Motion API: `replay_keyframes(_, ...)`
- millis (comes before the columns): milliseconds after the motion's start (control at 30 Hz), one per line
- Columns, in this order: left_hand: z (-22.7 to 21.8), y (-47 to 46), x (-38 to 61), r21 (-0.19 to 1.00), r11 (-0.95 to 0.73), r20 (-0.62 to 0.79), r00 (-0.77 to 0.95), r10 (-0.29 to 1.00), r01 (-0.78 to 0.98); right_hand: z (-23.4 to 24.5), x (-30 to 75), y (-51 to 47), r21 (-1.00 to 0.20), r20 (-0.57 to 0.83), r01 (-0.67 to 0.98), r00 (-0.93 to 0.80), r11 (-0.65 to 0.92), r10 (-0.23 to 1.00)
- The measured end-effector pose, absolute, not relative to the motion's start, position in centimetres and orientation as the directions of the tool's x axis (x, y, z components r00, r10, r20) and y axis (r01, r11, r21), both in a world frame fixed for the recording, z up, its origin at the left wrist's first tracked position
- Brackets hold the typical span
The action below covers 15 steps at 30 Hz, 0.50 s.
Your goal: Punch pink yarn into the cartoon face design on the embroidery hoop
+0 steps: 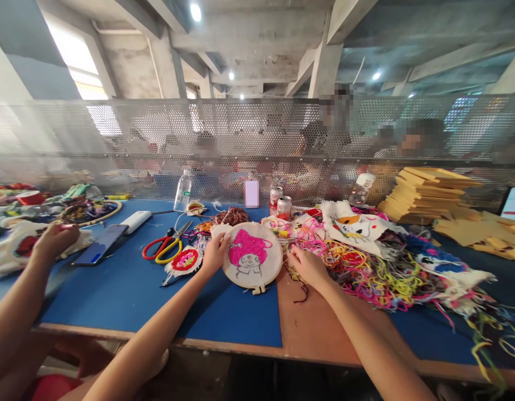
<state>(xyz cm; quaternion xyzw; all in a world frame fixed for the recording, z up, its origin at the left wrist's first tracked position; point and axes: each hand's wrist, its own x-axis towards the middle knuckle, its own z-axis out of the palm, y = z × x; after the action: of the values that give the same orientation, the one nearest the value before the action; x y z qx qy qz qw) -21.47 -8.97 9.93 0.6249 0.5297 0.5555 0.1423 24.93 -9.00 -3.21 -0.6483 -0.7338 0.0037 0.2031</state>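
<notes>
My left hand grips the left rim of a round embroidery hoop. Stretched in it is white cloth with a bright pink stitched hood over a character outlined in dark lines. The hoop leans up off the table, its screw clamp at the bottom. Just right of the hoop, my right hand is closed in a pinch. Whatever sits between those fingertips is too small to make out. Close behind and beside this hand lies a tangle of coloured yarn.
Scissors with red and yellow handles lie left, near a phone and a white power bank. Another person's hand works on cloth at far left. Drink cans, a bottle and stacked yellow envelopes stand behind.
</notes>
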Motion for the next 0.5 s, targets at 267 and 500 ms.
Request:
replay_keyframes(267,0.5,-6.0,-4.9,0.778,-0.375,0.455,-0.041,0.889,0.504,-2.4,28.2,-8.1,-0.247,0.695,0.950,0.036,0.192,0.718)
replay_keyframes(500,-1.3,-4.7,-2.0,0.782,-0.387,0.459,-0.031,0.888,0.489,-3.5,22.7,-9.3,-0.224,0.736,0.720,-0.318,0.657,0.598)
